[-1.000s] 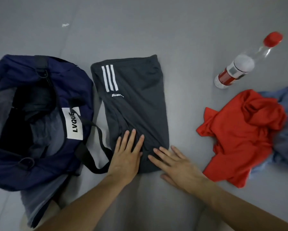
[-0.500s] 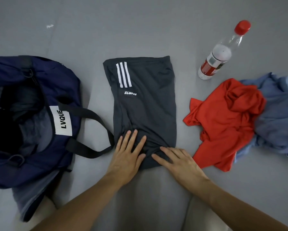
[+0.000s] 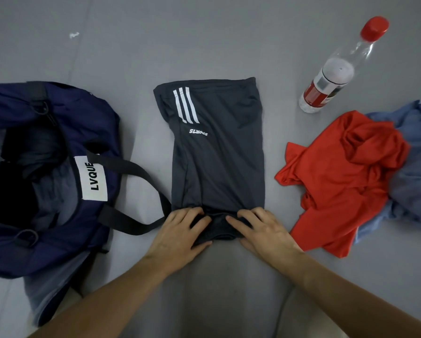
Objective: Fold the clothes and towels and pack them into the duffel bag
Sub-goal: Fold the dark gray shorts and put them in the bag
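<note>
Dark grey shorts point(image 3: 216, 157) with three white stripes lie folded lengthwise on the grey floor in the middle. My left hand point(image 3: 180, 232) and my right hand point(image 3: 260, 230) both grip the near hem, fingers curled into the bunched fabric. An open navy duffel bag point(image 3: 46, 181) with a white LVQUE label sits at the left, dark clothing inside it, its black strap point(image 3: 141, 196) reaching toward my left hand. A crumpled red shirt point(image 3: 343, 176) lies at the right on top of a blue garment point(image 3: 416, 176).
A clear plastic bottle point(image 3: 336, 71) with a red cap lies on the floor at the upper right. A small white scrap point(image 3: 74, 34) is on the floor at the far left. Grey fabric pokes out from under the bag's near edge.
Both hands went from lying flat on the lower part of the shorts to curling around the near hem and bunching it. The camera view shifted to the left.
</note>
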Motion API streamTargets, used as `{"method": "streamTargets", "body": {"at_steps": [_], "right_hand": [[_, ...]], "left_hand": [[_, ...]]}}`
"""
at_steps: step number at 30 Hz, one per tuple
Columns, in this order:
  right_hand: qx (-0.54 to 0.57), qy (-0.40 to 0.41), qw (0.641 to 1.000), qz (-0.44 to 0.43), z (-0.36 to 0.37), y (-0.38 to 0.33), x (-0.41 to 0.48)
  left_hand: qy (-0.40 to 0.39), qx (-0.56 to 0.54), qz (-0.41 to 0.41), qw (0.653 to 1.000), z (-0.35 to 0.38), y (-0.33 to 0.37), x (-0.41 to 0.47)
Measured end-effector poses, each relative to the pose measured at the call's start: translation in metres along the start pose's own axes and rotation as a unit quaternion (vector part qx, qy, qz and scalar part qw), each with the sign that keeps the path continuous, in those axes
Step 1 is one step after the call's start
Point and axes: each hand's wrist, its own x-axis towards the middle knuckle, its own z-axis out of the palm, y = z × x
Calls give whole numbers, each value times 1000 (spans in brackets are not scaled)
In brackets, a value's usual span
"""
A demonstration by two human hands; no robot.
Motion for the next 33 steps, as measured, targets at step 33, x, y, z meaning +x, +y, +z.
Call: {"method": "streamTargets", "body": {"at_steps": [33], "right_hand": [[-8,-9,1000,-3,1,0,31]], "left_hand": [[106,-20,30,994,-17,13,49]]}}
